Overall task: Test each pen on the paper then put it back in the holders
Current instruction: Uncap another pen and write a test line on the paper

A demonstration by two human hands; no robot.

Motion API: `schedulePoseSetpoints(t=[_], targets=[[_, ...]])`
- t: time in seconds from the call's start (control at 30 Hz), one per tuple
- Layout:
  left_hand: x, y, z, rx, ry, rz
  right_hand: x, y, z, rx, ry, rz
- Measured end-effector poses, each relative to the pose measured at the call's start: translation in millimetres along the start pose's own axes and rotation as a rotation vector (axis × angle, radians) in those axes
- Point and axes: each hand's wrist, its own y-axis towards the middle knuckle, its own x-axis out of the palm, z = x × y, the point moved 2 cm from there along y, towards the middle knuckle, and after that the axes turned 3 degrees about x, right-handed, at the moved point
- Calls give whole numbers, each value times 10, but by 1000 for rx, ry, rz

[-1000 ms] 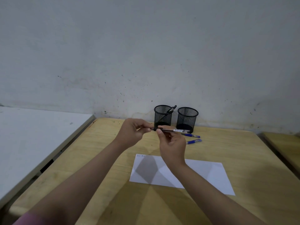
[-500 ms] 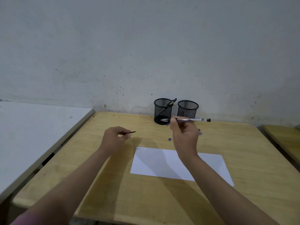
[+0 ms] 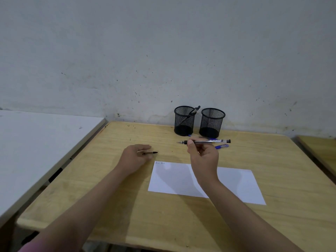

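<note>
Head-worn view, downward over desk (image 3: 112, 202)

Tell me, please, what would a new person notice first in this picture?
Probably the right hand, holding an uncapped pen level above the wooden table, just beyond the white paper. The left hand rests on the table gripping the black cap. Two black mesh holders stand by the wall.

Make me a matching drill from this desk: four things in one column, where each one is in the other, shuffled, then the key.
Things
1. pen cap
2. uncapped pen
3. black pen
4. blue pen

Places
A. lying on the desk in front of the right holder
B. held in the left hand
C. leaning in the left holder
D. held in the right hand beyond the paper

Pairs: 1-B, 2-D, 3-C, 4-A
</note>
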Motion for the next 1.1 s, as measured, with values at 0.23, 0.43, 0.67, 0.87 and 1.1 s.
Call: schedulePoseSetpoints(t=[0.23,0.43,0.67,0.87,1.1], targets=[[90,-474,146,268,181,-106,54,0,192,96,-55,-89],[145,-619,-38,311,410,-255,254,48,305,239,-80,-190],[178,-649,-77,317,455,-262,368,82,410,279,-162,-169],[181,-683,-45,324,439,-213,367,74,455,194,-229,-142],[186,-683,-37,307,415,-210,360,79,502,173,-220,-186]])
